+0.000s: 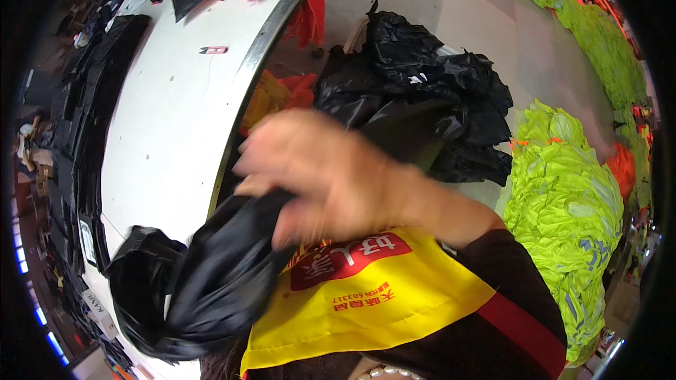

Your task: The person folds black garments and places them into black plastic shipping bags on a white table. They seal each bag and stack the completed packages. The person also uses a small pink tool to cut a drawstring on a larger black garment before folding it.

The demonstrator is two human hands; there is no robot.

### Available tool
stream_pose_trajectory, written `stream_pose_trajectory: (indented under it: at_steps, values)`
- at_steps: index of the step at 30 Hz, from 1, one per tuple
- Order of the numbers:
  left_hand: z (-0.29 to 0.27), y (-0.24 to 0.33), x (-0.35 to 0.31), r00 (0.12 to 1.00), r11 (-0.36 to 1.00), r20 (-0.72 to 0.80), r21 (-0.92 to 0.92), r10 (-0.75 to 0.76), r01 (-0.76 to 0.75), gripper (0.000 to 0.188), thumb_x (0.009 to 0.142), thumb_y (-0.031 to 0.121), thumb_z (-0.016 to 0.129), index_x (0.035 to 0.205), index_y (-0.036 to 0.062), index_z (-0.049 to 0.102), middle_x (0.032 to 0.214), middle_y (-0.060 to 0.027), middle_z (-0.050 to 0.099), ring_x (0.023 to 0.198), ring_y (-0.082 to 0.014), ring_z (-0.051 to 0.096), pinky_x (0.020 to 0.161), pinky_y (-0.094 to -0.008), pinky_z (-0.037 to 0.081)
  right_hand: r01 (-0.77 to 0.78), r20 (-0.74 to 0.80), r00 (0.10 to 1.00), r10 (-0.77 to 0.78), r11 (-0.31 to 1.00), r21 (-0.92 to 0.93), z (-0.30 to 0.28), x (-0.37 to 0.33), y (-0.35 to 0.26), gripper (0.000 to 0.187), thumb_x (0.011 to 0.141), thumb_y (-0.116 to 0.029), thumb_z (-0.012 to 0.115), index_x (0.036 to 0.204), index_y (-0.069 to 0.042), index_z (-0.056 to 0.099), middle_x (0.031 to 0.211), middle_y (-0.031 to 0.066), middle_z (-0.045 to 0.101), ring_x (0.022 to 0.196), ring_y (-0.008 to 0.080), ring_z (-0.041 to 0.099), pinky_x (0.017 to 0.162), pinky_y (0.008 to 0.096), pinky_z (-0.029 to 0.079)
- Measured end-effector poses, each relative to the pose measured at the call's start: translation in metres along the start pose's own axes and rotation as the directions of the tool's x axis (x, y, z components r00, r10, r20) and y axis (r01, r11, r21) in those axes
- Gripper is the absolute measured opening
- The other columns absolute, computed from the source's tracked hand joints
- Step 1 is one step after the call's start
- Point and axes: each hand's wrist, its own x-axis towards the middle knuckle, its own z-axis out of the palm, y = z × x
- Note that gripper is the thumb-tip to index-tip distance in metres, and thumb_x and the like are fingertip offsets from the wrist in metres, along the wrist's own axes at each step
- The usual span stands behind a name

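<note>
My right hand [317, 169] reaches across in front of me, smeared by motion, its fingers pointing left over the table's edge. Just below the fingers hangs a shiny black piece of cloth [229, 267], bunched and folded, partly over the white table. Whether the fingers grip this cloth is too blurred to tell. My left hand cannot be made out; the black cloth covers that side. Beneath my right forearm spreads the yellow apron [394, 317] I wear, with a red printed patch.
Pink-handled thread snips [214, 50] lie on the white table [176, 127]. Stacked black pieces [84, 127] line its left side. A black heap [429, 91] sits beyond my hand, orange and yellow cloth [271, 98] beside it. Lime-green garments [563, 211] are piled at right.
</note>
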Motion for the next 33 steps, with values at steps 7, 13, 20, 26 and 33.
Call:
stream_pose_trajectory:
  at_steps: [7,13,20,26,33]
  values:
    - [0.069,0.131,-0.024,0.684,0.877,0.551,-0.338,0.478,-0.34,0.032,0.084,0.001,0.037,0.057,0.0171,0.03,0.051,0.0014,0.03,0.038,-0.0129,0.031,0.037,-0.0267,0.022,-0.37,0.316,0.824,0.47,0.869,-0.329,0.033,-0.049,0.137,0.076,0.085,-0.061,0.048,0.124,0.004,0.049,0.125,0.0231,0.05,0.118,0.0339,0.046,0.098,0.0407,0.038]
    - [0.068,0.179,-0.101,0.719,0.862,0.483,-0.194,0.499,-0.468,0.025,0.085,0.007,0.036,0.062,0.0167,0.033,0.056,0.0005,0.033,0.044,-0.0136,0.034,0.04,-0.0279,0.024,-0.695,0.861,0.137,0.491,0.666,-0.269,0.22,-0.103,0.103,0.071,0.089,-0.065,0.033,0.123,-0.004,0.046,0.122,0.0239,0.053,0.116,0.0374,0.048,0.101,0.0443,0.031]
    - [0.038,0.229,-0.225,0.779,0.761,0.172,0.168,0.603,-0.627,0.018,0.086,0.014,0.036,0.068,0.0161,0.036,0.061,-0.0006,0.037,0.05,-0.0145,0.037,0.045,-0.0292,0.027,-0.71,0.953,-0.009,0.303,0.669,-0.22,0.266,-0.162,0.03,0.058,0.087,-0.048,0.042,0.121,-0.002,0.053,0.119,0.0176,0.055,0.109,0.0352,0.052,0.093,0.0399,0.04]
    - [0.037,0.218,-0.346,0.566,0.629,-0.402,0.723,0.72,-0.286,0.015,0.087,0.02,0.036,0.073,0.0156,0.04,0.066,-0.0016,0.041,0.055,-0.0152,0.04,0.048,-0.0304,0.029,-0.664,0.852,0.224,0.474,0.714,-0.223,0.236,-0.11,0.047,0.045,0.082,-0.034,0.048,0.113,-0.002,0.055,0.11,0.0184,0.057,0.102,0.0372,0.054,0.088,0.0407,0.043]
    - [0.075,0.131,-0.448,-0.125,0.799,-0.852,0.412,0.508,0.438,0.016,0.088,0.026,0.036,0.079,0.015,0.043,0.072,-0.0027,0.045,0.061,-0.0161,0.043,0.053,-0.0317,0.032,-0.421,0.578,0.704,0.413,0.898,-0.129,0.184,0.017,0.021,0.031,0.077,-0.018,0.056,0.104,-0.002,0.058,0.099,0.0193,0.06,0.093,0.0394,0.056,0.083,0.0417,0.046]
